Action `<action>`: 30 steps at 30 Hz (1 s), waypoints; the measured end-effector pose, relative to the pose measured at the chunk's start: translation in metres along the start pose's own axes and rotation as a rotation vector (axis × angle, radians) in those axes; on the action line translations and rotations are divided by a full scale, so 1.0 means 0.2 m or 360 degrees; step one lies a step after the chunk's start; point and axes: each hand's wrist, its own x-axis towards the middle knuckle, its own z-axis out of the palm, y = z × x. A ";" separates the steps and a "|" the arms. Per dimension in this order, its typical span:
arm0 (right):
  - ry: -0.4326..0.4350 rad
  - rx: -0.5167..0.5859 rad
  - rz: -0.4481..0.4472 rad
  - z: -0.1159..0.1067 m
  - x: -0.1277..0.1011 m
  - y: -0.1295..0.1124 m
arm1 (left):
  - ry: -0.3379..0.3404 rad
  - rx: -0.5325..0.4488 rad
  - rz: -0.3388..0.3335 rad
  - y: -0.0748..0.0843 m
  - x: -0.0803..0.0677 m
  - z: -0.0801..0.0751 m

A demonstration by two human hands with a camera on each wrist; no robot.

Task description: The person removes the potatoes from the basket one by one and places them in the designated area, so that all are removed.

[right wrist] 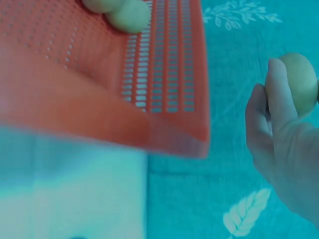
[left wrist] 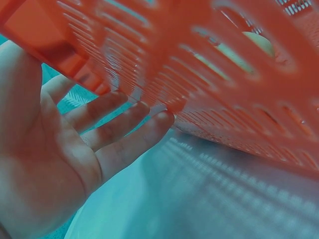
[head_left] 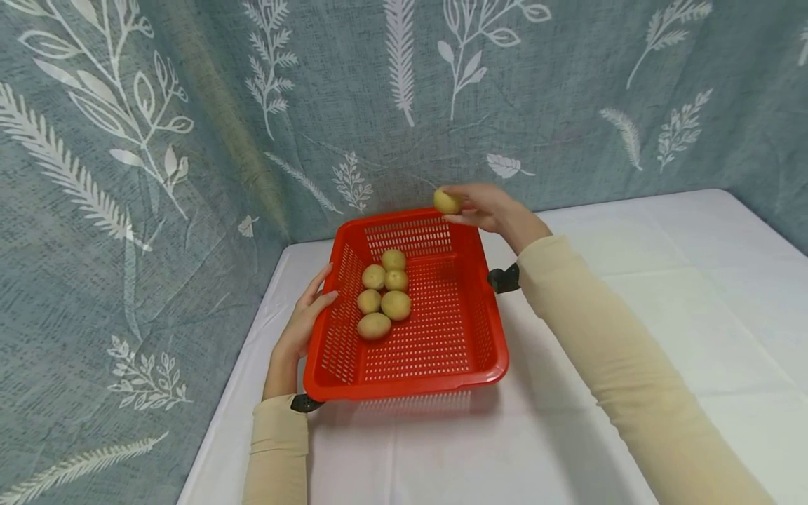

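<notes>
A red plastic basket point(head_left: 410, 387) with slotted walls sits in the middle of the head view. Several potatoes point(head_left: 395, 306) lie grouped along its left side. My left hand point(head_left: 301, 324) holds the basket's left side, the thumb over the rim and the fingers against the outside of the slotted wall, as the left wrist view shows. At the far right corner, my right hand point(head_left: 491, 207) pinches one potato point(head_left: 446, 202) between thumb and fingers, above rim level. The right wrist view shows this held potato point(right wrist: 299, 84) beyond the basket's edge.
A white cloth point(head_left: 663, 315) covers the table. Behind it and along the left hangs a grey-green curtain point(head_left: 353, 84) with white leaf prints. Dark wrist straps sit on both arms, the right one point(head_left: 503, 279) beside the basket's right wall.
</notes>
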 end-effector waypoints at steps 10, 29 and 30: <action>-0.0038 0.0000 -0.0014 -0.13 -0.06 -0.09 | 0.0004 -0.0012 -0.0013 0.00 -0.01 0.01; 0.0112 -0.0071 -0.0025 -0.42 -0.17 -0.16 | -0.0009 0.0014 -0.0009 0.01 0.00 0.00; 0.0115 -0.0073 -0.0020 -0.44 -0.17 -0.16 | -0.0006 0.0012 -0.0011 0.00 0.00 0.00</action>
